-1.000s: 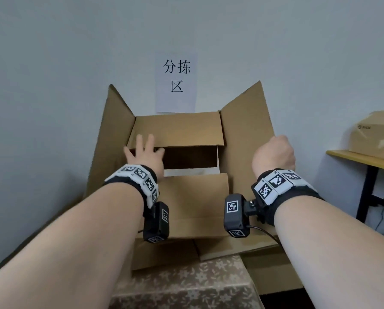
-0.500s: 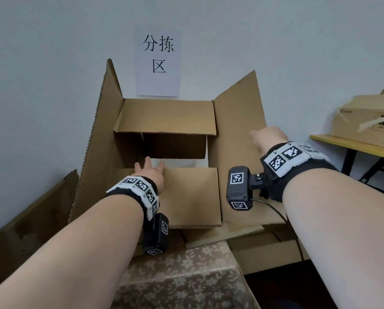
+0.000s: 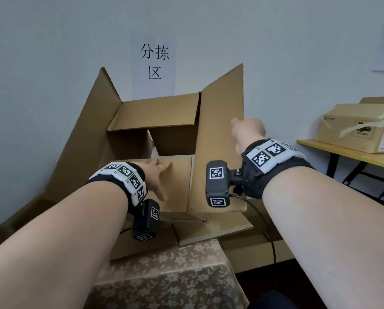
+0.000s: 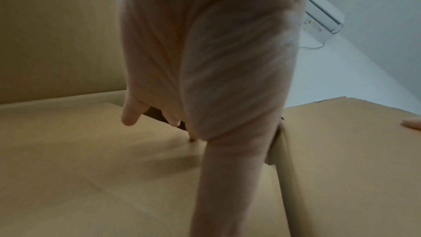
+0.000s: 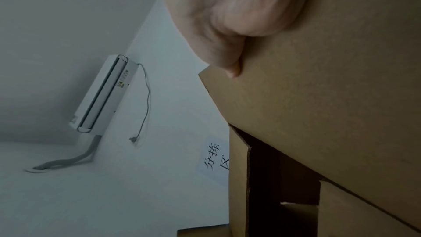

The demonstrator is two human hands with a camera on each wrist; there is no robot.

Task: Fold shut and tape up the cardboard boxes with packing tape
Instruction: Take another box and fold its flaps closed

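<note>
My left hand [image 3: 156, 177] flat, fingers straight, pressing near flap [image 3: 175, 186]. My right hand [image 3: 249, 132] grips right flap [image 3: 220, 134] edge. Cardboard light, stiff, bends at creases; hold edges.

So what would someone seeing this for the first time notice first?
Most likely the big open cardboard box in the middle, its side flaps raised against the wall. The left hand lies flat on the near flap, while the right hand grips the edge of the tall right flap. Above the box, a paper sign with black characters hangs on the wall.
</note>
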